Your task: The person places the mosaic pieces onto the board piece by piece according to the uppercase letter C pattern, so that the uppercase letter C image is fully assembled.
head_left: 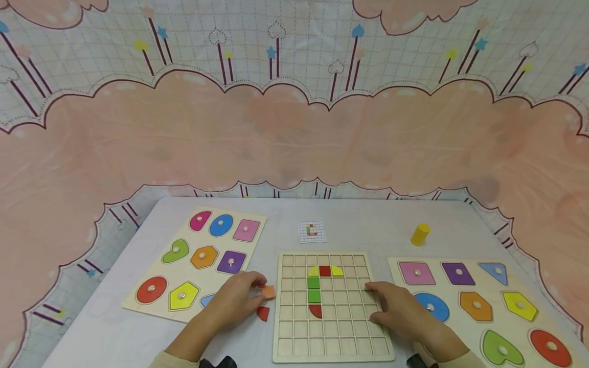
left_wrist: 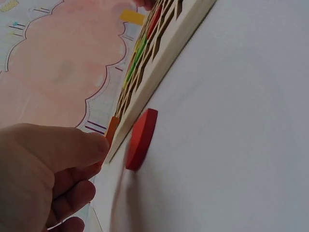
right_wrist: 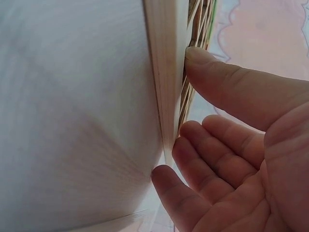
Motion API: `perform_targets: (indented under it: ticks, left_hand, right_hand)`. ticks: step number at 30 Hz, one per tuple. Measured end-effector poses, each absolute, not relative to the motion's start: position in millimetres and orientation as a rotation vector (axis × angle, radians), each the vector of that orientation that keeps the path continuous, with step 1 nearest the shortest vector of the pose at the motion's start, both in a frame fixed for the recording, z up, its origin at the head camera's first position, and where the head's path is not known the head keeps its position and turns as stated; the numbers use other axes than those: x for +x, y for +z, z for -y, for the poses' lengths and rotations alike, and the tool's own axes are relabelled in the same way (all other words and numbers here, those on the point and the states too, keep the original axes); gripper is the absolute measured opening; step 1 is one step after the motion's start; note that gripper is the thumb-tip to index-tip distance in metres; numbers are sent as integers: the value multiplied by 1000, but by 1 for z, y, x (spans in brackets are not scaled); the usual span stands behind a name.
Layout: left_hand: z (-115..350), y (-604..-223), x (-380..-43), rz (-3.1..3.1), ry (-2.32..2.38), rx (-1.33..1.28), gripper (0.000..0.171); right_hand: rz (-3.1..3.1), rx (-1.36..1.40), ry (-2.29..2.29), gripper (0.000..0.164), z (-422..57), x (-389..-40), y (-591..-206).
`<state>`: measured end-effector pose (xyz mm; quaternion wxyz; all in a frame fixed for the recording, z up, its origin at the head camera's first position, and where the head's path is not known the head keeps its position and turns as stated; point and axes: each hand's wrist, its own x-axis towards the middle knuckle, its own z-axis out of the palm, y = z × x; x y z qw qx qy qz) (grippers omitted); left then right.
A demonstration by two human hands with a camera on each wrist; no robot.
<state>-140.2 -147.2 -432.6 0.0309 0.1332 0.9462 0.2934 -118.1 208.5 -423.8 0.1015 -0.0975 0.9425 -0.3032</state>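
Observation:
My left hand (head_left: 240, 301) pinches an orange square tile (head_left: 268, 292) between thumb and fingers, just left of the wooden grid board (head_left: 333, 350). Below it, a red quarter-round tile (head_left: 263, 314) lies on the table, also seen as a red block (left_wrist: 142, 140) in the left wrist view. On the board sit two yellow quarter-round tiles, a red square tile (head_left: 324, 271), two green square tiles and a red quarter-round tile (head_left: 315, 310). My right hand (head_left: 398, 309) rests at the board's right edge, thumb (right_wrist: 212, 67) over the top and fingers loosely bent along the side.
A small pattern card (head_left: 312, 232) lies behind the board. Knobbed shape puzzles flank it, one board (head_left: 152, 255) to the left and another (head_left: 453, 322) to the right. A yellow cylinder (head_left: 420, 234) stands at the back right. Patterned cloth hangs behind the table.

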Motion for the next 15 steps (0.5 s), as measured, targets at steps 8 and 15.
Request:
perform_targets:
  ticks: [8,15]
  left_hand:
    - [138,-425,-138,-2861,943,486,24]
    - [126,-425,-137,-2835,929,575,20]
  right_hand:
    - [-2778,-280,-881,60,-208,-119,-423]
    - [-2772,-273,-888,60,-209,-120,-424]
